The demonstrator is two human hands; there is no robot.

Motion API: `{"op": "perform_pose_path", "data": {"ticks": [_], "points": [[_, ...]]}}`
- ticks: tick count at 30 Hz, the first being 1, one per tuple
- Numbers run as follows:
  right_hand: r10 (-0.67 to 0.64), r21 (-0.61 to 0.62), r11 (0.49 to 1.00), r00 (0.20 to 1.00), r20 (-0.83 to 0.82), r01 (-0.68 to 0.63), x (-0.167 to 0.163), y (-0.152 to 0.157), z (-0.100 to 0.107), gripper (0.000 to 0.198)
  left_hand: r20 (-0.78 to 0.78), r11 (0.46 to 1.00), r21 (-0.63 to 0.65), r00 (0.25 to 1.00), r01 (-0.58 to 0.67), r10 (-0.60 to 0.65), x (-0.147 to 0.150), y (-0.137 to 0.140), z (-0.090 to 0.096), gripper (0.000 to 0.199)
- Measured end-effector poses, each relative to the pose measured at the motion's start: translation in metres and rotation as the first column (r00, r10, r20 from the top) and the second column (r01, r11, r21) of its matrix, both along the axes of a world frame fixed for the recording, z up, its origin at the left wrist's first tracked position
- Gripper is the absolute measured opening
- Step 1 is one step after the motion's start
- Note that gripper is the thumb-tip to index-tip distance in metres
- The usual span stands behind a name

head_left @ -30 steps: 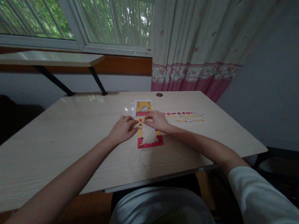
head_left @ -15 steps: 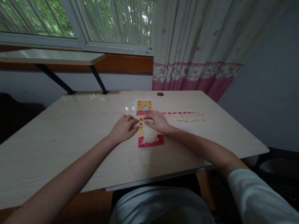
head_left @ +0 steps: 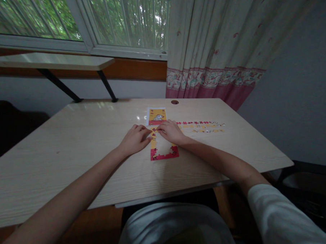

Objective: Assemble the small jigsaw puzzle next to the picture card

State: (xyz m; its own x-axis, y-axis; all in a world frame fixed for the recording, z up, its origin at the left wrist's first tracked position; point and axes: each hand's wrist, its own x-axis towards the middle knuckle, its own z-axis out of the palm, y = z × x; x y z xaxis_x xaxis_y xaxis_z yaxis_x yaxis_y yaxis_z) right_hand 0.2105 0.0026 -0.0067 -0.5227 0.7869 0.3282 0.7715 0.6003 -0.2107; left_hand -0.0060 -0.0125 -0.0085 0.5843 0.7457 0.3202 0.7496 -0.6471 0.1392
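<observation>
From my distant seat, through the head camera, I saw both bare hands at the upper part of a partly assembled jigsaw border (head_left: 164,157), which lay flat near the middle of the wood-grain desk (head_left: 100,175). Its sides were yellow and its bottom strip red, and bare desktop showed through the middle.

The left hand (head_left: 136,139) rested palm down, its thumb and forefinger at the border's upper left edge; I couldn't tell whether they gripped it or only touched it. The right hand (head_left: 171,132) arched over the upper right part, fingertips bent toward the left hand. Whether it pinched a piece I couldn't tell, as the fingers covered that spot.

Just beyond the hands lay a picture card (head_left: 157,117) of a white animal on yellow above a red band. To the right of the right hand, loose pieces ran in a mostly red row (head_left: 194,122), a yellowish row (head_left: 206,126) and a shorter nearest row (head_left: 208,131).
</observation>
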Motion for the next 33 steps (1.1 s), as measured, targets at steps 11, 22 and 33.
{"op": "perform_pose_path", "data": {"ticks": [11,22,33], "points": [[0.027,-0.027,0.999,0.99,0.141,-0.024,-0.004,-0.009,0.016,0.03,0.007,1.0,-0.009,1.0,0.005,-0.005,0.003,-0.001,0.002,0.039],[0.086,-0.147,0.986,0.996,0.02,-0.082,0.005,0.006,0.011,0.027,-0.014,1.0,-0.008,1.0,-0.008,0.008,0.001,-0.001,0.001,0.041],[0.005,-0.124,0.992,0.998,0.068,0.003,0.054,0.008,0.009,0.033,0.008,1.0,0.001,1.0,-0.008,0.008,0.002,0.001,0.001,0.041]]}}
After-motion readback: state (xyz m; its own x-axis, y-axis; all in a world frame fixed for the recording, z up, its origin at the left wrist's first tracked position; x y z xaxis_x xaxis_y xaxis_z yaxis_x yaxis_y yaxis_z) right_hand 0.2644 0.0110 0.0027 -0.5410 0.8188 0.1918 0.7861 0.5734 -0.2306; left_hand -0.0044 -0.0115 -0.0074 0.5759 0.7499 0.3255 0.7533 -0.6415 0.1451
